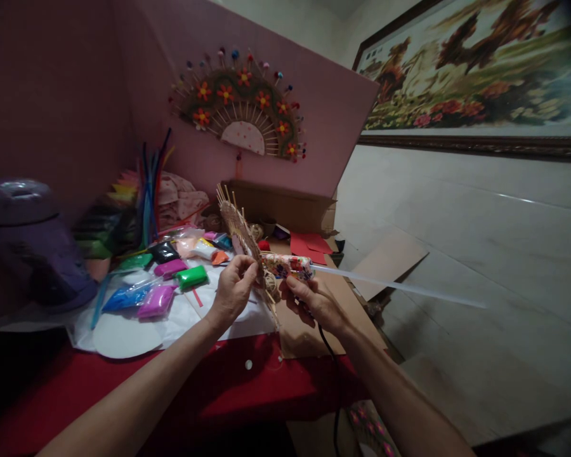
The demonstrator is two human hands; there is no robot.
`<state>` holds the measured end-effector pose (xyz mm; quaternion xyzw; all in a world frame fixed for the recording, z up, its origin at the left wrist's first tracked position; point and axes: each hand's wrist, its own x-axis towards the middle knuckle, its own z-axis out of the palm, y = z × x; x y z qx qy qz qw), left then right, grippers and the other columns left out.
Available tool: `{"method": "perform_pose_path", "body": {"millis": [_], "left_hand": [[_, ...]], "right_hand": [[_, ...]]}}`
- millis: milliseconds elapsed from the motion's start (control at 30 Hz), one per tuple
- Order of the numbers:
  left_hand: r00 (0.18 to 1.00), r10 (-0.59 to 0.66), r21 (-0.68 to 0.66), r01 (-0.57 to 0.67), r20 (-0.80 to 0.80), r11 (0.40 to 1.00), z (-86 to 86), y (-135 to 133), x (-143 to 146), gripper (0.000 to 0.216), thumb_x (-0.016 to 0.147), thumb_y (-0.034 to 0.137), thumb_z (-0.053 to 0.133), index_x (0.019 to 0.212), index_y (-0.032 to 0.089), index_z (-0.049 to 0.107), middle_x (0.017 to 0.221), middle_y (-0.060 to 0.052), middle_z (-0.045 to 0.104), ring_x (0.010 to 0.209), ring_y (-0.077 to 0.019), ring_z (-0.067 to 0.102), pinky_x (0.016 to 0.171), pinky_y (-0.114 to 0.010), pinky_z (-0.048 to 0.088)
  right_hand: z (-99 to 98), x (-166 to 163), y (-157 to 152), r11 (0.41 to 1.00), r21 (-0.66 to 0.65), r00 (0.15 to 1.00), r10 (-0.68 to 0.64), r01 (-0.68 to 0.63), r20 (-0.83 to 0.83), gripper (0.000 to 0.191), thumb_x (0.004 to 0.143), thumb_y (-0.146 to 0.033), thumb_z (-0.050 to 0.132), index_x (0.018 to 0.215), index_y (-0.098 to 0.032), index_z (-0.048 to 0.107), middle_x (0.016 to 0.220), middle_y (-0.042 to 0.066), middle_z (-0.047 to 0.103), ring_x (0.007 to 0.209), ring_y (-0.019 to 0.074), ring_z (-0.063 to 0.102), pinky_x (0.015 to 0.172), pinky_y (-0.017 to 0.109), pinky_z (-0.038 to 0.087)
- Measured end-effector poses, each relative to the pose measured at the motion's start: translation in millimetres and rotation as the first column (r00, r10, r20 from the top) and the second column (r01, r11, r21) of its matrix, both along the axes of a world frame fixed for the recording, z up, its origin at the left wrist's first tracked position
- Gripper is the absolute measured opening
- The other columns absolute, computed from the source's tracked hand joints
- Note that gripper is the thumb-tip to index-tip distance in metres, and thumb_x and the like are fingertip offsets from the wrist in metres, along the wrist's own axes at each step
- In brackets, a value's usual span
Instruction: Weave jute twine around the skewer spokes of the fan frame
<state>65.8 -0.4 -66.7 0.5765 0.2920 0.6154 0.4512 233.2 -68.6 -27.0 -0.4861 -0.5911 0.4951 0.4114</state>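
1 stick-ribbed fan, pinched in left hand; 1 floral-patterned glue gun, gripped by right hand, long axis crosswise, front end leftward, toward fan.

Woven fan tilted, near edge-on; patterned glue gun beside, translucent rod protruding.

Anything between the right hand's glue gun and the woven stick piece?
Nothing visible: the glue gun in the right hand points straight at the woven stick piece. The left hand grips that piece close by. Whether tip and piece touch, I can't tell.
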Motion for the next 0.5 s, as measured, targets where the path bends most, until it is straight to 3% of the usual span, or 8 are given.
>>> {"method": "perform_pose_path", "body": {"millis": [500], "left_hand": [[1.0, -0.005, -0.014, 0.005, 0.016, 1.0, 3.5, -2.4, 0.5, 0.026, 0.075, 0.04, 0.062, 0.078, 0.016, 0.054, 0.069, 0.002, 0.054, 0.056, -0.0114, 0.054, 0.052, -0.025, 0.048]], "right_hand": [[1.6, -3.2, -2.1, 0.998, 0.057, 1.0, -0.009, 0.009, -0.006, 0.044, 0.082, -0.058, 0.05, 0.076, -0.015, 0.057, 0.05, -0.006, 0.043, 0.033, 0.0043, 0.033, 0.028, 0.017, 0.024]]}}
